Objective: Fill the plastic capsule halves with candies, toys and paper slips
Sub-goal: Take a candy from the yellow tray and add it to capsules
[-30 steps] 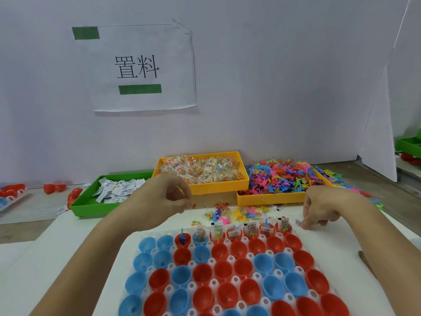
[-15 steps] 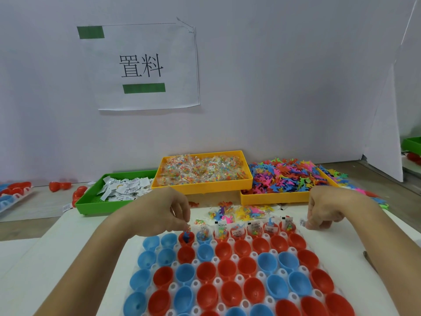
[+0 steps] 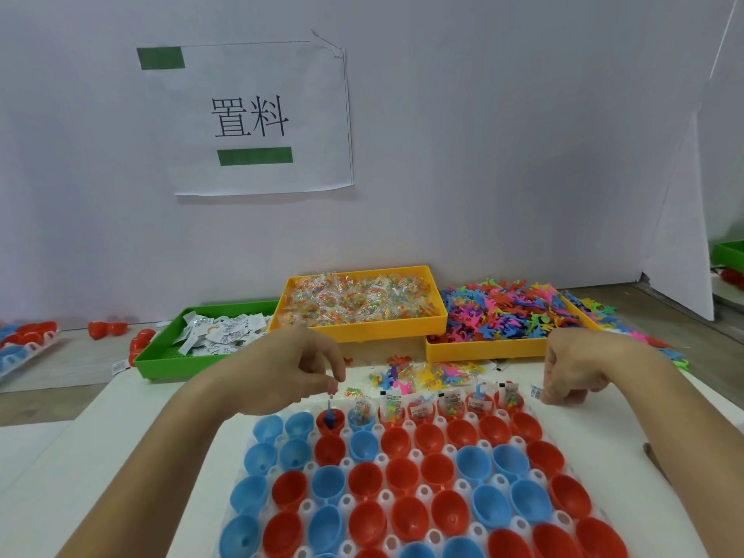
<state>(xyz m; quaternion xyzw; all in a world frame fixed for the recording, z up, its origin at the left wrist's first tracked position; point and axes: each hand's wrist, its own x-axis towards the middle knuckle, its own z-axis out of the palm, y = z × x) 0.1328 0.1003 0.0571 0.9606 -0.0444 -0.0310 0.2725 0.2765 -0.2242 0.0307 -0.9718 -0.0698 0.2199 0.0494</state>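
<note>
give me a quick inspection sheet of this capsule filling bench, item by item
surface: white table, partly bare.
job's things: rack of red and blue capsule halves; far row mostly filled, first two blue halves and all nearer rows empty. green tray of paper slips, yellow tray of candy packets, yellow tray of toys.
clutter: loose toys and packets beyond the rack; red capsule halves at far left.
grippers: left hand curled above the far row, contents unclear; right hand curled on the table, fingertips at a slip.
cables: nothing seen.
surroundings: white wall with taped sign.
</note>
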